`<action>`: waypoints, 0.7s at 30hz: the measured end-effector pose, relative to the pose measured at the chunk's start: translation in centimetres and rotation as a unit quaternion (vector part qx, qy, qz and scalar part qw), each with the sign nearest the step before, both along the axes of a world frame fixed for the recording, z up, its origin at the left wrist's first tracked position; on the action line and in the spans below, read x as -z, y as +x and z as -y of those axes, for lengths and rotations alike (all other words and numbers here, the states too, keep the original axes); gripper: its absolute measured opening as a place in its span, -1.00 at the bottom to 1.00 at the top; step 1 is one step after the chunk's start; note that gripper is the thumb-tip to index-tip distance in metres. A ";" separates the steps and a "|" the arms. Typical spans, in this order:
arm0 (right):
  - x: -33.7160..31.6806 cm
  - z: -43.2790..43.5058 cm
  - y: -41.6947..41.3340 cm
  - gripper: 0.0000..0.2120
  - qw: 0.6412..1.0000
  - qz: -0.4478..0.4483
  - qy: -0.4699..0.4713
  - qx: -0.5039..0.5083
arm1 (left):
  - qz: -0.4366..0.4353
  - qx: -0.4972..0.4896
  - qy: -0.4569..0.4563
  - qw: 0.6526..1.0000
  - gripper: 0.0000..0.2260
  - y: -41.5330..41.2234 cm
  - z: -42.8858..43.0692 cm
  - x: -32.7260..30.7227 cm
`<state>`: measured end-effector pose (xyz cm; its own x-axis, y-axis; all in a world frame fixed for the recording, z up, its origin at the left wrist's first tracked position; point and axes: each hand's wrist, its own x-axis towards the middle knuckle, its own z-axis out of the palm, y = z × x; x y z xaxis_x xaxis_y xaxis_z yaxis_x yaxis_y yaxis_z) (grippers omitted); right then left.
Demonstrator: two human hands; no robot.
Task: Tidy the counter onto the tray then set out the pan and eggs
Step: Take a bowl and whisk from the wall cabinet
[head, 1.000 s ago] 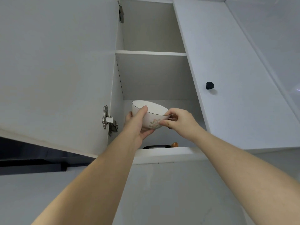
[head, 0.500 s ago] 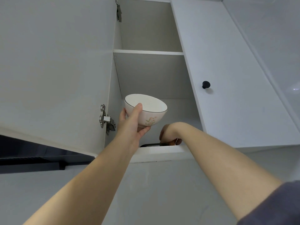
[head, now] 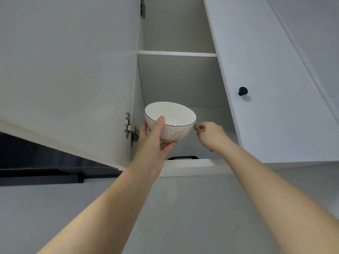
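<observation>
While the bowl (head: pixel 172 114) is gripped by the left hand (head: pixel 154 143) alone, a drop is risked if its right rim is knocked by the right hand (head: pixel 211 133), in which a small brown thing (head: pixel 197 128) is pinched. Below, a dark edge in the cabinet (head: pixel 183 79) is taken for the pan (head: pixel 183 157).

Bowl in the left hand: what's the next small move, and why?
Probably lower the bowl out of the cabinet. The left hand grips it by rim and base, clear of the shelf. The right hand pinches a small orange-tipped item beside its rim, so both hands are full. A black rim shows below.
</observation>
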<state>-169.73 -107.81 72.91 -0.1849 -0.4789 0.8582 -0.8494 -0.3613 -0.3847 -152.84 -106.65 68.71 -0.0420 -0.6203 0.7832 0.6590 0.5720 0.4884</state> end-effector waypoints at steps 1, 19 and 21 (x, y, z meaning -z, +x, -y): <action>0.6 -0.8 -0.1 -0.75 0.999 0.014 -0.035 -0.016 | -0.004 0.008 0.003 1.000 -0.55 0.0 -0.4 0.3; 20.2 -17.4 8.2 -0.67 0.925 0.274 -0.105 -0.240 | 0.061 0.083 0.116 0.988 -0.56 8.0 -14.6 17.0; 23.6 -19.9 10.5 -0.66 0.919 0.293 -0.065 -0.255 | 0.061 0.084 0.146 0.984 -0.57 9.9 -17.1 20.1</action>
